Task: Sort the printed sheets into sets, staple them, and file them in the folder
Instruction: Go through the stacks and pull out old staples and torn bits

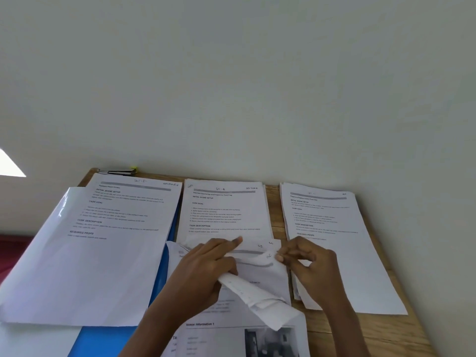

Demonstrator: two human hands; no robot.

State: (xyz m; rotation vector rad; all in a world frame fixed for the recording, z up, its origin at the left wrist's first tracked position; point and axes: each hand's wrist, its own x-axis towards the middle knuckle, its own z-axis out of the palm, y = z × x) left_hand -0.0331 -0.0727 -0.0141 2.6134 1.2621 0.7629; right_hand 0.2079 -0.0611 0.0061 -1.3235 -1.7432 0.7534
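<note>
Three sets of printed sheets lie along the back of the wooden table: a left set (123,215), a middle set (224,210) and a right set (332,233). In front of the middle set lies a loose pile of sheets (260,276). My left hand (203,269) grips several folded-back sheets of that pile, forefinger stretched across a page top. My right hand (309,264) pinches the top right corners of the pile's pages. A blue folder (103,341) lies under the left papers. A stapler (121,172) sits at the table's back left corner.
The wooden table (360,328) stands against a pale wall (231,86). A glossy clear sleeve (51,240) lies under the left set. A sheet with a dark photo (268,341) lies nearest me. Something red (10,246) shows past the table's left edge.
</note>
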